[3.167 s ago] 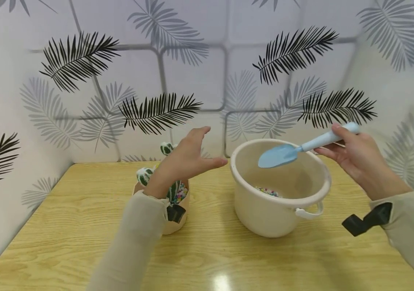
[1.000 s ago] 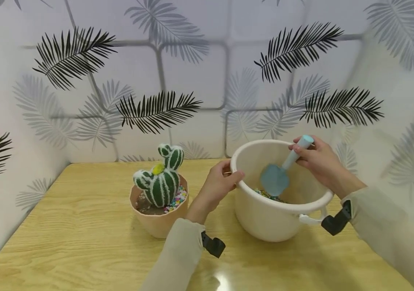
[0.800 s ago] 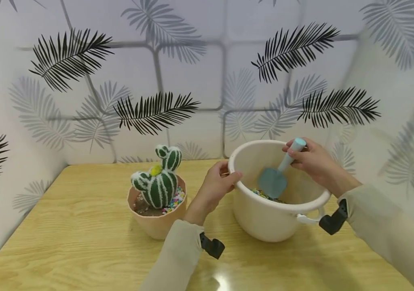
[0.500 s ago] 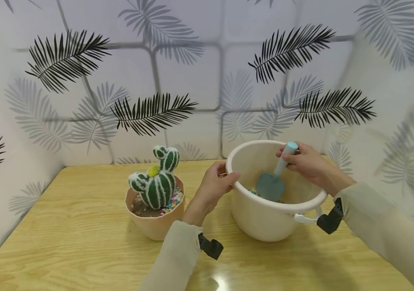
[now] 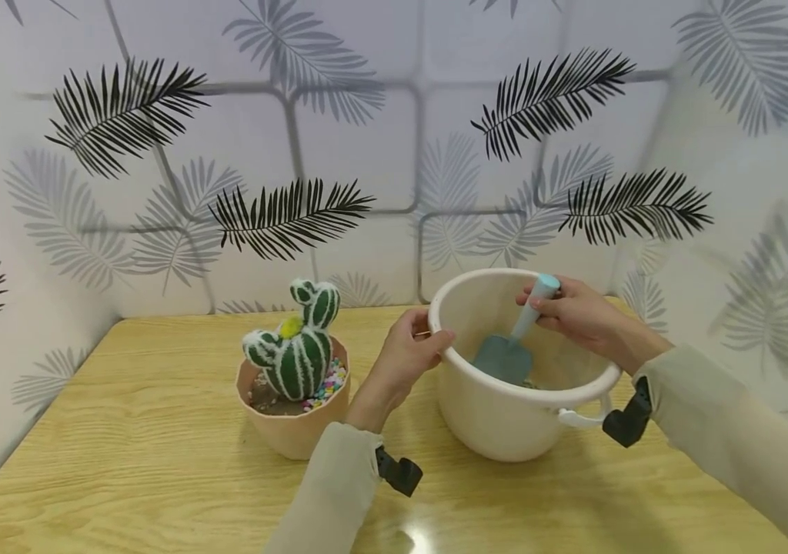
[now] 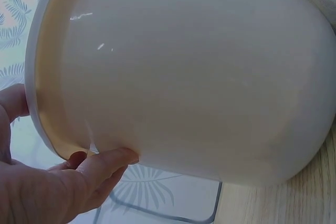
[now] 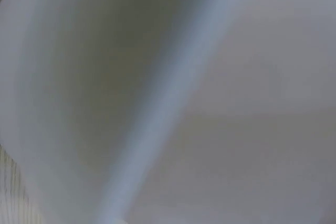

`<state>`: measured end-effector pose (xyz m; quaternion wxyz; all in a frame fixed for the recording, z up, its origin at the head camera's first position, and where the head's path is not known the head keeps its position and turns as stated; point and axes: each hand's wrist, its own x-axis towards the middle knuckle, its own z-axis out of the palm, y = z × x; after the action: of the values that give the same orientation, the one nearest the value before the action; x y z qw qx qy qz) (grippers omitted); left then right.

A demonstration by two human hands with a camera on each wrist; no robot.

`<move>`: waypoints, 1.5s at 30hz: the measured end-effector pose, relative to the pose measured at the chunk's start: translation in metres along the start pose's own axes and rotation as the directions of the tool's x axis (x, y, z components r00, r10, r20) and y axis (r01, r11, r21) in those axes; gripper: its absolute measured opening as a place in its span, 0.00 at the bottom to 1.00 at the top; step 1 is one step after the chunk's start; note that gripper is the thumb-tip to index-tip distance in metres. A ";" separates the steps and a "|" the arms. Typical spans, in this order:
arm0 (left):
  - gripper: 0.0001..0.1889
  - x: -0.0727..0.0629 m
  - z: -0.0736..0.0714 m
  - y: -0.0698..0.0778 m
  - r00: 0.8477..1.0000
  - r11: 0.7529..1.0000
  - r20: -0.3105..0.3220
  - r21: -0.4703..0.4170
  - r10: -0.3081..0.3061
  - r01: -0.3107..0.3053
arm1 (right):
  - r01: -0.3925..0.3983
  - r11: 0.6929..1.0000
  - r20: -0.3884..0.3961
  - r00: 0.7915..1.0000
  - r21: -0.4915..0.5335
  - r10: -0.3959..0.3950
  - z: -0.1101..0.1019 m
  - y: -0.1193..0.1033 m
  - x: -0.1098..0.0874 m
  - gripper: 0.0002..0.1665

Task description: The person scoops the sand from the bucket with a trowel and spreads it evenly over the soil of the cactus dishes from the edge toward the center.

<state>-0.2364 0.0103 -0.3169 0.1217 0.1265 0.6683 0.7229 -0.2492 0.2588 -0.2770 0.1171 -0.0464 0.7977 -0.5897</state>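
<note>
Gripping scoop [image 5: 513,338] by handle [image 5: 525,318], R hand [image 5: 582,315] has blade [image 5: 502,360] low inside bucket [image 5: 505,422]; L hand [image 5: 402,358] holds bucket's rim [image 5: 480,378], L side. Bucket upright on tbl [image 5: 124,408]; pot [image 5: 293,436] w/ cactus [image 5: 302,363] to its left, standing apart.

Head view, down toward bucket [image 5: 498,425]

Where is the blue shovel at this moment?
In the head view, right of centre: the right hand holds the blue shovel, dipped into the cream bucket.
</note>
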 end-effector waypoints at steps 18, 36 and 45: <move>0.26 0.000 -0.007 -0.004 0.995 1.000 0.092 0.013 0.022 -0.024 | -0.020 1.000 0.178 0.984 -0.002 0.020 0.002 0.001 0.001 0.27; 0.26 -0.003 -0.009 -0.004 0.992 0.999 0.121 0.006 0.040 -0.041 | 0.038 0.998 0.092 0.995 0.040 -0.041 0.002 0.004 -0.001 0.25; 0.26 -0.005 -0.007 -0.003 0.991 0.999 0.124 -0.020 0.044 -0.042 | 0.041 0.999 -0.049 0.998 -0.005 -0.041 -0.002 0.005 0.000 0.22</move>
<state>-0.2340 0.0021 -0.3208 0.1486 0.1849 0.6501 0.7219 -0.2490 0.2624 -0.2815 0.0855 -0.0485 0.8004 -0.5913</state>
